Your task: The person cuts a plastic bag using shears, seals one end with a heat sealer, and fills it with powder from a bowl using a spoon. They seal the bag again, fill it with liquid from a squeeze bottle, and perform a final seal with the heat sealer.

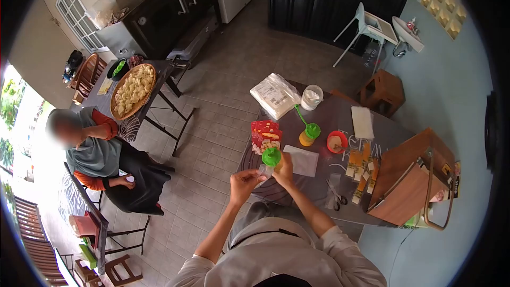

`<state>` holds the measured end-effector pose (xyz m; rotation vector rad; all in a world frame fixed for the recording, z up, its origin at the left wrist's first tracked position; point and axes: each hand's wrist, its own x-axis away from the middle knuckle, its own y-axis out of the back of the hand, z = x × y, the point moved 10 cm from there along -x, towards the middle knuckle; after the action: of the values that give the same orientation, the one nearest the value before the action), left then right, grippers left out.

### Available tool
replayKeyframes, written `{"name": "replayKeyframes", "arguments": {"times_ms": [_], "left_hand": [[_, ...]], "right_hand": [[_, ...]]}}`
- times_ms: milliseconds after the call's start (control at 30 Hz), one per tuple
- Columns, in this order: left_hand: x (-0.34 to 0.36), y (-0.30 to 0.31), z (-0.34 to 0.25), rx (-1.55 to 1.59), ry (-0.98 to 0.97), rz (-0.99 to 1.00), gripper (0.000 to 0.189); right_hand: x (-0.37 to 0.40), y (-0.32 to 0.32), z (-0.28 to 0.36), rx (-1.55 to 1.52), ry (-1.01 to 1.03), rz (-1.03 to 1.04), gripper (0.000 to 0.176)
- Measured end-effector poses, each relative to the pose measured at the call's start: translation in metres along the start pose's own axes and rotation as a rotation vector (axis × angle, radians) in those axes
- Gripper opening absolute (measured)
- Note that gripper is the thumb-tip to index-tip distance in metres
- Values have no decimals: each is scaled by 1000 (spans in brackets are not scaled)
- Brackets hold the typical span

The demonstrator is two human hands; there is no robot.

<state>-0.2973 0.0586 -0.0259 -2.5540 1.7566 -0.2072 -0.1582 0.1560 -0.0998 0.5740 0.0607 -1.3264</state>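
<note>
My right hand [283, 170] is wrapped round a green-capped container [271, 156] above the table's near edge. My left hand [245, 184] pinches a small piece of clear plastic [264, 170], which looks like a little bag, close under the green cap. Just beyond lies a red printed packet [265, 134]. To the right of my hands is a flat stack of white sheets or bags [301, 160]. Behind it stands a green-lidded jar [309, 134] with orange contents and a long green handle sticking out to the upper left.
Around the dark table [324, 186] are a wrapped white pack [274, 95], a white tub [312, 97], a red cup [337, 142], scissors [337, 195], small yellow packets [363, 170] and a wooden board [406, 180]. At left, a seated person [101, 154] is beside a table with a basket [133, 91].
</note>
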Motion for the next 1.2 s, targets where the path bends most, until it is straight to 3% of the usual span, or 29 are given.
{"name": "replayKeyframes", "arguments": {"times_ms": [100,333,600,733,833,1000,1200], "left_hand": [[-11,-14,4,15,28,110,21],[-22,-45,-10,-74,46,247,21],[-20,-59,-15,-181,-15,341,27],[-16,-71,-19,-140,22,399,27],[-17,-90,-25,-114,-17,501,23],[-16,-116,-48,24,-71,594,20],[-16,-134,-72,111,-71,619,26]], "right_hand": [[-27,52,63,104,174,-43,62],[-55,123,124,322,228,4,61],[-53,145,146,711,353,26,60],[-56,152,158,766,414,75,60],[-61,153,177,906,544,140,58],[-71,159,212,1004,714,159,39],[-83,170,245,1080,874,141,30]]}}
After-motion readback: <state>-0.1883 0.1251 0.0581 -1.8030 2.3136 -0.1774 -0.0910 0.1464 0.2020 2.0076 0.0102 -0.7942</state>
